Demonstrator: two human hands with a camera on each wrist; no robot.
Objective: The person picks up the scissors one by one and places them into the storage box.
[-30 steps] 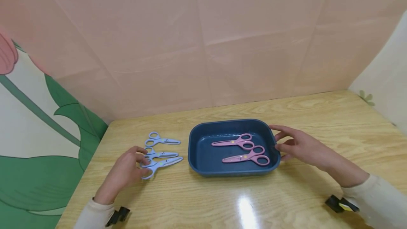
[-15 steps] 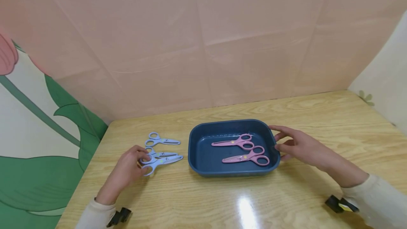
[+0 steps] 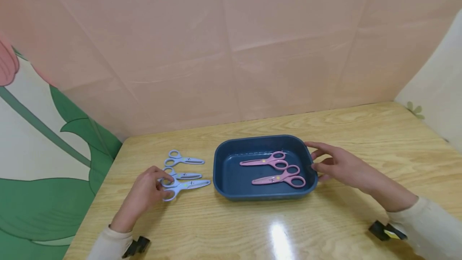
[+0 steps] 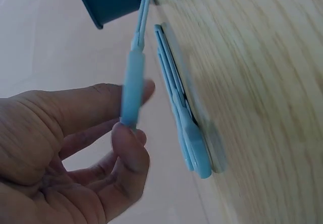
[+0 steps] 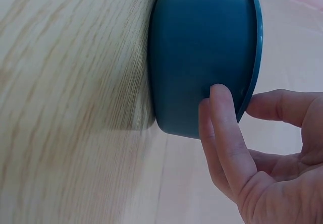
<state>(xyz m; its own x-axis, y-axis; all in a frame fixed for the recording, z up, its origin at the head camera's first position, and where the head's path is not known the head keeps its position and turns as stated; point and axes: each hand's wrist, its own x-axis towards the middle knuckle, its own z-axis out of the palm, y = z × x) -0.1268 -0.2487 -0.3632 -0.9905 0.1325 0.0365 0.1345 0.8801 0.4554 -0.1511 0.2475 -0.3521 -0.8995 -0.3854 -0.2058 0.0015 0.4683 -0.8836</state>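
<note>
My left hand (image 3: 146, 189) pinches one handle of a pair of light blue scissors (image 3: 191, 185) between thumb and fingers. In the left wrist view these scissors (image 4: 134, 77) are raised off the table, blades pointing toward the tray. Two more pairs lie flat just beyond: blue scissors (image 3: 190, 176) partly behind the held ones, and farther blue scissors (image 3: 187, 160). My right hand (image 3: 341, 167) grips the right end of a dark blue tray (image 3: 260, 197), thumb at the rim and fingers against the outer wall (image 5: 202, 57). Inside lie two pink scissors, an upper pair (image 3: 258, 162) and a lower pair (image 3: 270, 179).
The tray stands on a wood-grain table (image 3: 231, 228), right of the blue scissors. A pink sheet (image 3: 231, 51) rises behind the table. At the left is a wall panel with painted green leaves (image 3: 39, 208).
My left hand has closed on the nearest blue scissors and lifted them slightly; their blades have swung and shifted a little to the right. My right hand and the tray have stayed put.
</note>
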